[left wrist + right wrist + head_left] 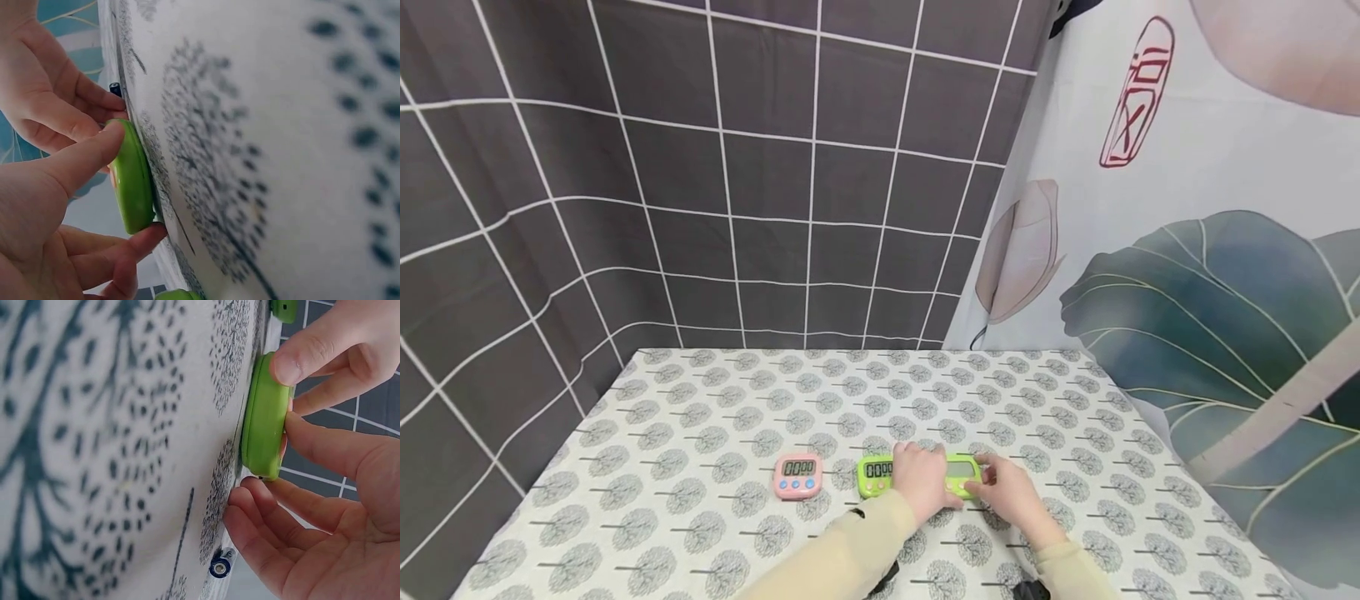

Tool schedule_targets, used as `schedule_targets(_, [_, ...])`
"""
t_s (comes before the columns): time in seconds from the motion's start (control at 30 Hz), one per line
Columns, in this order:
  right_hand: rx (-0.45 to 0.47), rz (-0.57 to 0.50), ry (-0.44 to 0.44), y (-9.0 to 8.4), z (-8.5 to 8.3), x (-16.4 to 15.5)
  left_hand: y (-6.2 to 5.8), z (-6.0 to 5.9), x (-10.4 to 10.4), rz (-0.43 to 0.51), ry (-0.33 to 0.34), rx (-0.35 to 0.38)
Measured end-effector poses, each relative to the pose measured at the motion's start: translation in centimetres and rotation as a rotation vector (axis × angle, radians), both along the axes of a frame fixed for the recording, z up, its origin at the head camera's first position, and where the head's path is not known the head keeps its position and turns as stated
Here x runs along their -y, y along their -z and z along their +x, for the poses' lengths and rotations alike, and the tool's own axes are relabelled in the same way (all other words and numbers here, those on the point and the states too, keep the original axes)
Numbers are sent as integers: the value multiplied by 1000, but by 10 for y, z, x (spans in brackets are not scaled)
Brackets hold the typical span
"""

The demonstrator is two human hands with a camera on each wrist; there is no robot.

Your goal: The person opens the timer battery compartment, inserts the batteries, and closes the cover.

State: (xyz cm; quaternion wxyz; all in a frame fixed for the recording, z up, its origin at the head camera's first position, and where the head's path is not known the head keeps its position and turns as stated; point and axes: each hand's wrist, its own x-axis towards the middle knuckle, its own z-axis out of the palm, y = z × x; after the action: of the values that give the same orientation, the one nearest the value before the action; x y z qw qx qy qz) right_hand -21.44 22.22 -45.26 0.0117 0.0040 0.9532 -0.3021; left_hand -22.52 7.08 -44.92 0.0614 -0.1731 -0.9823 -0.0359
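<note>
A green digital timer with a blank display lies on the patterned cloth in the head view. My left hand grips its left side, thumb on the front edge and fingers at the back. At its right end, my right hand pinches it between thumb and fingers. From the side, the right wrist view shows the timer face up, close to the cloth. A second green timer, reading zeros, is partly hidden behind my left hand.
A pink timer with blue buttons and a zero display sits left of the green ones. One small dark battery lies on the cloth beyond my right hand. A dark grid curtain hangs behind the table, and a printed cloth hangs at right.
</note>
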Motion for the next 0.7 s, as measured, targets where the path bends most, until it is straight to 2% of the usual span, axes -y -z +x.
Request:
schedule_targets(0.3, [6, -45, 13, -2, 2, 1, 1, 1, 0, 4, 6, -3])
schedule_targets(0.7, [25, -88, 41, -2, 3, 2, 2, -1, 3, 112, 1, -4])
